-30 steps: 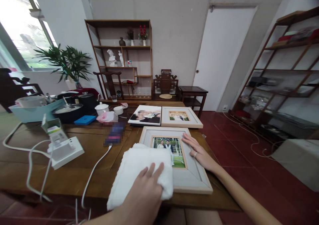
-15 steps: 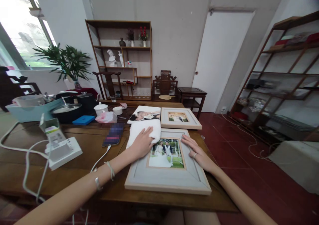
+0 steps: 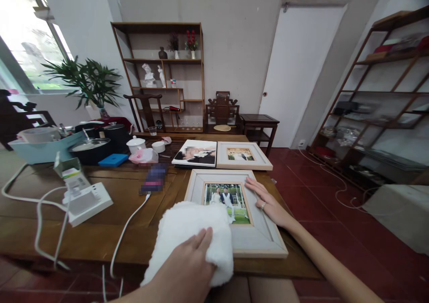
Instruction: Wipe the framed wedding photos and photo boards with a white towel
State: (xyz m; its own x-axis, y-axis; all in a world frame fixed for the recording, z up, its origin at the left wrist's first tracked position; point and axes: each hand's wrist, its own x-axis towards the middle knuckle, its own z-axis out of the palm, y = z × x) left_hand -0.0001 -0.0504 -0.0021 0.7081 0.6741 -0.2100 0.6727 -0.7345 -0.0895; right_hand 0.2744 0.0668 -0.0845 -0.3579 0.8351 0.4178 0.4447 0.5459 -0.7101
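A white, fluffy towel (image 3: 191, 218) is folded under my left hand (image 3: 192, 256), which grips it with the fingers pressed together. The towel covers the lower left part of a picture frame (image 3: 264, 238), hiding part of the photo (image 3: 228, 195) of two people inside. Beyond the frame's near edge, some of the towel hangs toward me. On the frame's right side rests my right hand (image 3: 268, 200), open, its fingers stretched flat along the border, with a ring on one.
Behind lie another framed photo (image 3: 264, 161) and a white-edged picture panel (image 3: 194, 153). To the left are a phone (image 3: 153, 178) on a white cable (image 3: 125, 227), a power strip (image 3: 92, 204), a lidded pan (image 3: 90, 151) and a white cup (image 3: 136, 145). The wooden table's right edge drops to red floor.
My left hand has drawn the towel from the frame's upper left corner toward me, down to its lower left. My right hand stays on the frame's right side.
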